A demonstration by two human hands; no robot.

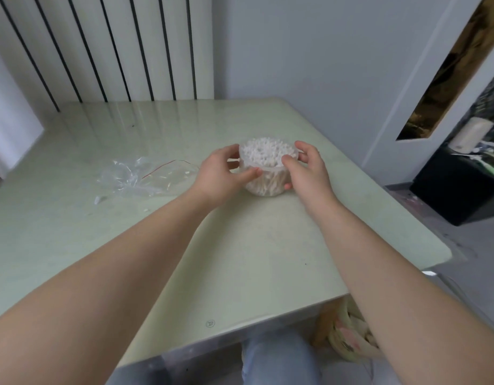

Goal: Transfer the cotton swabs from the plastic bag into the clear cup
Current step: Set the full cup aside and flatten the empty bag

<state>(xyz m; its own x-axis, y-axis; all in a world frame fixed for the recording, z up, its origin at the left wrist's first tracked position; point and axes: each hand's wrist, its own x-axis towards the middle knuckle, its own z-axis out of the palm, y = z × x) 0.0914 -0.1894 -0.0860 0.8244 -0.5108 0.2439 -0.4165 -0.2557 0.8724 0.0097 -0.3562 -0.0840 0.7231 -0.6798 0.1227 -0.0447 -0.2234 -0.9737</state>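
Both your hands are on the clear cup, which stands upright on the tabletop, mid-far area, right of centre.

Left hand: fingers curled round the cup's far left side, thumb across the near rim, grasping it.

Right hand: thumb at the near right rim, fingers wrapped round the far right wall, also grasping the cup.

The cup is packed with cotton swabs, standing on end, heads up at rim level.

The plastic bag lies flat and crumpled on the tabletop, left of your left hand, not touching the cup. A few swabs show inside it. Small white bits lie just near its front left corner.
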